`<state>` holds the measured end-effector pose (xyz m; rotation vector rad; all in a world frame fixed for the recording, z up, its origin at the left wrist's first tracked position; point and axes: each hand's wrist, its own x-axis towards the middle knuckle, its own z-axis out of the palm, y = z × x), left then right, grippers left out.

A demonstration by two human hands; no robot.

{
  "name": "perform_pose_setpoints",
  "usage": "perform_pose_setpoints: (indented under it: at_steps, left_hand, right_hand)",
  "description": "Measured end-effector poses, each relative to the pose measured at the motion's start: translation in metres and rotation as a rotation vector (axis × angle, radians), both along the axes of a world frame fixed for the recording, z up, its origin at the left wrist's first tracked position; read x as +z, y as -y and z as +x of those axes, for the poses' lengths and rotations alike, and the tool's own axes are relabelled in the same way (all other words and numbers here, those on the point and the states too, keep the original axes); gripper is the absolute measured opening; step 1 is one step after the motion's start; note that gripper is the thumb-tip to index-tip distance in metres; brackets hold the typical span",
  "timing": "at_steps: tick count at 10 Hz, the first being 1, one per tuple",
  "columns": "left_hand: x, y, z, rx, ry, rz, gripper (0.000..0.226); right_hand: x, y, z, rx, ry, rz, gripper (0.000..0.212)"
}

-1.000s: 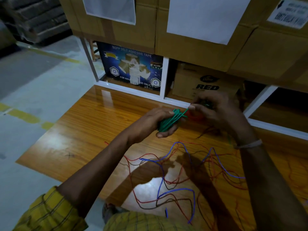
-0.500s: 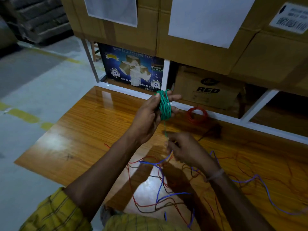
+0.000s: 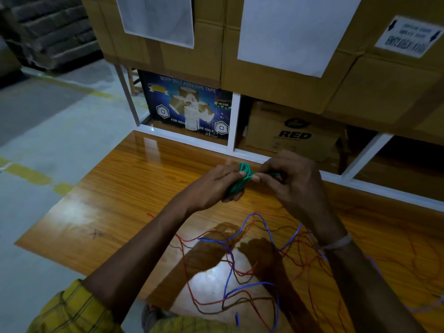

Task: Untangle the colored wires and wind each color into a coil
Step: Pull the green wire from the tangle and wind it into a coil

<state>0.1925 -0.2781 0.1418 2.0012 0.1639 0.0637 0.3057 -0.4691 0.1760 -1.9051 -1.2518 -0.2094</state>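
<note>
Presently, the scene is set out as follows.

Left hand: the left hand (image 3: 217, 182) is held above the far part of the bench (image 3: 101, 207), its fingers curled round a bundle of green wire (image 3: 242, 179); the grip is closed on the bundle.

Green wire: a tight coil is seen in the left hand, between the two hands and clear of the bench top. A short green strand is drawn out of it to the right, toward the other hand.

Right hand: the right hand (image 3: 292, 181) is placed just beside the left, fingertips touching the coil. The strand appears to be pinched between thumb and finger, though the exact hold is partly hidden. A pale band (image 3: 336, 243) is worn at the wrist.

Loose wires: blue wire (image 3: 228, 277), red wire (image 3: 206, 301) and dark brown wire (image 3: 242, 280) are spread in a tangle on the near part of the bench, below the forearms, crossing one another.

Sleeve: a yellow checked sleeve (image 3: 69, 311) is seen at the lower left.

Behind the bench: a white-framed shelf (image 3: 234, 121) is filled with a blue tape carton (image 3: 187, 104) and a brown box marked RED (image 3: 290, 131); larger cardboard boxes (image 3: 276, 87) are stacked above.
</note>
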Motion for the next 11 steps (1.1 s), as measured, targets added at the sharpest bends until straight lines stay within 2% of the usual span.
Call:
perform_pose_setpoints:
  at_steps: [1,2,3,4,5,6,7,8,9,10,11]
  left_hand:
    - [0.002,-0.002,0.001,0.080,-0.008,-0.007,0.026]
    - [0.009,0.002,-0.002,0.122,-0.007,-0.012,0.028]
    - [0.010,0.006,-0.004,0.123,-0.109,0.178,0.038]
    - [0.018,0.013,-0.005,0.092,-0.121,0.100,0.043]
    - [0.019,0.015,-0.005,0.022,0.064,0.055,0.031]
    - [0.021,0.030,-0.003,0.089,0.042,-0.069,0.012]
    - [0.023,0.040,-0.003,0.095,-0.002,-0.147,0.028]
    - [0.019,0.044,-0.001,0.098,0.035,-0.162,0.044]
    - [0.014,0.048,0.002,0.118,0.065,-0.231,0.047]
    - [0.010,0.052,0.009,0.207,0.066,-0.238,0.040]
    - [0.005,0.052,0.015,0.288,0.019,-0.344,0.027]
  right_hand:
    - [-0.006,0.001,-0.009,-0.012,-0.089,0.109,0.007]
    - [-0.015,0.003,-0.017,-0.039,-0.265,0.183,0.010]
    - [-0.022,0.008,-0.023,-0.037,-0.337,0.171,0.010]
    - [-0.026,0.013,-0.026,-0.035,-0.391,0.182,0.009]
    - [-0.035,0.016,-0.027,-0.022,-0.438,0.218,0.013]
    - [-0.048,0.021,-0.026,0.028,-0.515,0.257,0.023]
    - [-0.057,0.026,-0.028,0.061,-0.643,0.294,0.015]
    - [-0.063,0.028,-0.029,0.085,-0.742,0.339,0.012]
    - [-0.066,0.027,-0.030,0.042,-0.764,0.351,0.008]
    - [-0.071,0.026,-0.031,-0.037,-0.773,0.356,0.009]
    - [-0.074,0.025,-0.029,-0.065,-0.785,0.354,0.007]
